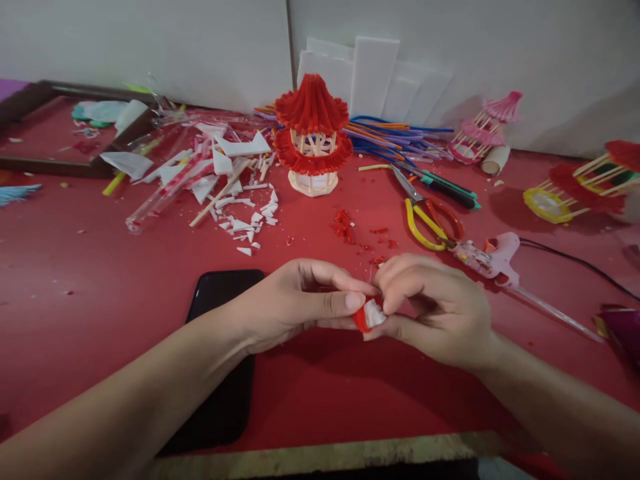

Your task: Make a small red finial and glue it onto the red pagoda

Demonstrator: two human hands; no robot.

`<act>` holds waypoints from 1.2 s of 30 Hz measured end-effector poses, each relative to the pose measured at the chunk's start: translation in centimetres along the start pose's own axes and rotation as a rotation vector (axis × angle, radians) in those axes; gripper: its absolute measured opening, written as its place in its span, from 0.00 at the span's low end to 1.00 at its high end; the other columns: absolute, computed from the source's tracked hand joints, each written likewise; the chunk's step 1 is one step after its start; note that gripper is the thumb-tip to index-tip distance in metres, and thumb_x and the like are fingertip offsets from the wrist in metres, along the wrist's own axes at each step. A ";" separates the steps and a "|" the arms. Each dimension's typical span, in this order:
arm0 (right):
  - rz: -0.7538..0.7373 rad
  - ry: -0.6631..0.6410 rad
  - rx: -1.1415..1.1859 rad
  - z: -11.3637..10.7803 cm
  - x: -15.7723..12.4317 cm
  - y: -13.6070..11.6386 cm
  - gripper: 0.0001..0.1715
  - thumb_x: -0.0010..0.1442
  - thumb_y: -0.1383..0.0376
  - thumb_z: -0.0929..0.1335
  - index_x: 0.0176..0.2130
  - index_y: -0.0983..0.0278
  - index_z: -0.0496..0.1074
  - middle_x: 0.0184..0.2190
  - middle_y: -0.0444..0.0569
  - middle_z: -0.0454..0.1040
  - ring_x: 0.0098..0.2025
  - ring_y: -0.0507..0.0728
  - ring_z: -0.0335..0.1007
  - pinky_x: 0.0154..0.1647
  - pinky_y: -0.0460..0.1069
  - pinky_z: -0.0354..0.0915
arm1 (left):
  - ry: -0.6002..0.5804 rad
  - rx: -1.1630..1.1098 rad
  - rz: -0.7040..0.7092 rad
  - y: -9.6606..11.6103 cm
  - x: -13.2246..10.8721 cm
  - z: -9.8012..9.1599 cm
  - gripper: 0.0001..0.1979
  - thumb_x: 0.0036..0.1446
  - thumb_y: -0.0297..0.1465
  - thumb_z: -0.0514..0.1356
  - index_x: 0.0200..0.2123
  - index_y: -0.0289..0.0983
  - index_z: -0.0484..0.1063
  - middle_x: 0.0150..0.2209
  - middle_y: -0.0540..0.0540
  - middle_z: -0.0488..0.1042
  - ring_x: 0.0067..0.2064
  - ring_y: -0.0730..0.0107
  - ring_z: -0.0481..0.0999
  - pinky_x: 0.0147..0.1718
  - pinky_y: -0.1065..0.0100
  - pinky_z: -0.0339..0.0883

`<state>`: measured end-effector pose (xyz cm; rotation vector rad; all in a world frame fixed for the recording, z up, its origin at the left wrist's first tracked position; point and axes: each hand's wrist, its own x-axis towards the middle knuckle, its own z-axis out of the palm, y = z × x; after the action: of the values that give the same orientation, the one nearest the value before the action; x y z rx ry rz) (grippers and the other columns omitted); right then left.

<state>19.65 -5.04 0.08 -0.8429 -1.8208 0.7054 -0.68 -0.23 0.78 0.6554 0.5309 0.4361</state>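
Observation:
Between both hands, near the front of the red table, is a small red-and-white piece point(374, 314); its exact kind cannot be made out. My left hand point(315, 300) pinches its left side with thumb and fingers. My right hand point(435, 307) grips its right side, fingers curled over it. Just beyond the hands lie red scraps point(343, 225). Farther back stands a small red-roofed model pavilion point(313, 133) with pale stick posts. A black phone point(223, 400) lies partly under my left forearm.
Scissors point(425, 217) and a pink glue gun point(493, 257) with its cord lie to the right. White foam scraps point(250, 217) and plastic wrappers point(173, 177) are heaped at left. Pipe cleaners point(395, 137), foam sheets point(373, 77) and a pink model point(483, 127) sit at the back.

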 end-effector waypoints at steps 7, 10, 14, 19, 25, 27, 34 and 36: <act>0.066 -0.010 0.050 0.1 -0.1 0.1 0.12 0.52 0.66 0.79 0.30 0.62 0.72 0.28 0.43 0.75 0.31 0.49 0.72 0.33 0.47 0.70 | 0.008 0.027 -0.015 0.0 0.0 0.0 0.04 0.49 0.24 0.73 0.31 0.34 0.84 0.30 0.49 0.84 0.32 0.75 0.84 0.34 0.78 0.79; 0.080 -0.003 0.043 0.1 0.0 0.3 0.12 0.52 0.65 0.79 0.30 0.62 0.72 0.28 0.43 0.75 0.30 0.50 0.72 0.32 0.47 0.70 | 0.040 0.032 -0.013 0.0 0.0 0.0 0.05 0.48 0.25 0.74 0.31 0.34 0.83 0.30 0.49 0.84 0.32 0.75 0.84 0.34 0.79 0.78; 0.093 0.012 0.062 0.1 0.0 0.4 0.15 0.50 0.65 0.80 0.30 0.62 0.72 0.28 0.43 0.73 0.29 0.51 0.72 0.30 0.47 0.69 | 0.057 0.066 -0.004 0.0 0.0 0.0 0.06 0.48 0.27 0.74 0.31 0.34 0.83 0.30 0.48 0.84 0.32 0.75 0.83 0.34 0.78 0.78; 0.137 0.018 0.071 0.2 0.0 0.2 0.17 0.49 0.64 0.80 0.31 0.61 0.70 0.29 0.42 0.72 0.29 0.50 0.70 0.28 0.47 0.67 | 0.061 0.099 -0.005 -0.1 0.0 0.0 0.06 0.47 0.28 0.75 0.30 0.33 0.83 0.31 0.46 0.84 0.31 0.74 0.83 0.37 0.75 0.78; 0.170 0.039 0.101 -0.1 0.3 0.4 0.17 0.50 0.68 0.79 0.32 0.60 0.68 0.30 0.41 0.71 0.31 0.49 0.69 0.28 0.44 0.66 | 0.112 -0.004 0.072 -0.4 0.3 0.6 0.08 0.46 0.30 0.75 0.31 0.35 0.83 0.32 0.48 0.84 0.33 0.74 0.82 0.37 0.74 0.77; 0.188 0.061 0.126 -0.2 0.4 0.6 0.17 0.51 0.68 0.78 0.32 0.60 0.68 0.30 0.41 0.70 0.32 0.49 0.69 0.29 0.44 0.67 | 0.123 -0.003 0.101 -0.5 0.3 0.7 0.09 0.48 0.32 0.75 0.32 0.36 0.83 0.33 0.48 0.84 0.33 0.74 0.82 0.39 0.74 0.77; 0.200 0.098 0.169 0.0 0.3 0.8 0.16 0.53 0.69 0.77 0.34 0.60 0.67 0.31 0.41 0.69 0.32 0.49 0.67 0.30 0.44 0.67 | 0.100 0.043 0.151 -0.5 0.2 0.4 0.10 0.47 0.29 0.75 0.35 0.38 0.84 0.35 0.49 0.84 0.36 0.75 0.82 0.40 0.75 0.75; 0.186 0.097 0.160 0.0 0.3 0.8 0.17 0.52 0.69 0.78 0.34 0.60 0.68 0.31 0.41 0.69 0.33 0.50 0.68 0.30 0.44 0.68 | 0.080 0.050 0.161 -0.5 0.2 0.4 0.08 0.48 0.28 0.75 0.34 0.38 0.84 0.33 0.50 0.84 0.35 0.76 0.82 0.39 0.77 0.75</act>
<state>19.74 -4.35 -0.40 -0.9314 -1.5902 0.9001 -0.17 -0.66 0.61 0.7345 0.5682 0.6040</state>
